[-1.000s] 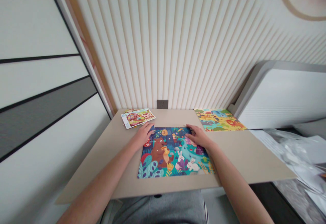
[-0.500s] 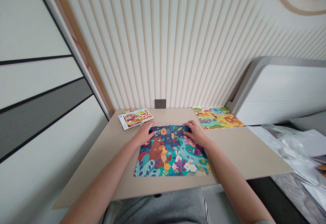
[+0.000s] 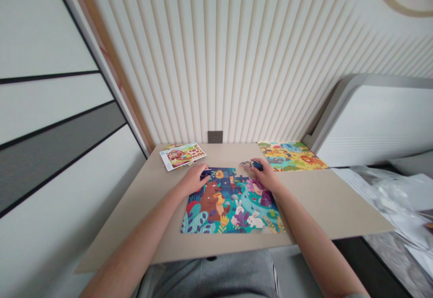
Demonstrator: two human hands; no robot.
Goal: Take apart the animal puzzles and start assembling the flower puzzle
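A forest-animal jigsaw puzzle (image 3: 230, 207) lies on the beige table (image 3: 321, 198) in front of me, with a gap along its upper right edge. My left hand (image 3: 196, 178) is at its upper left corner, fingers closed on a dark blue puzzle piece (image 3: 206, 172) that looks slightly raised. Just beyond the upper right corner, my right hand (image 3: 264, 174) grips dark blue puzzle pieces (image 3: 257, 165), lifted off the puzzle. Their far end is blurred.
A farm picture card (image 3: 182, 155) lies on other pieces at the back left. A yellow safari puzzle (image 3: 292, 156) sits at the back right. A wall socket (image 3: 215, 137) is behind the table. Clear plastic wrapping (image 3: 385, 189) and papers lie to the right.
My right hand has taken pieces from the puzzle's upper right edge, which leaves a gap there. A piece under my left hand now looks raised. The view has shifted slightly.
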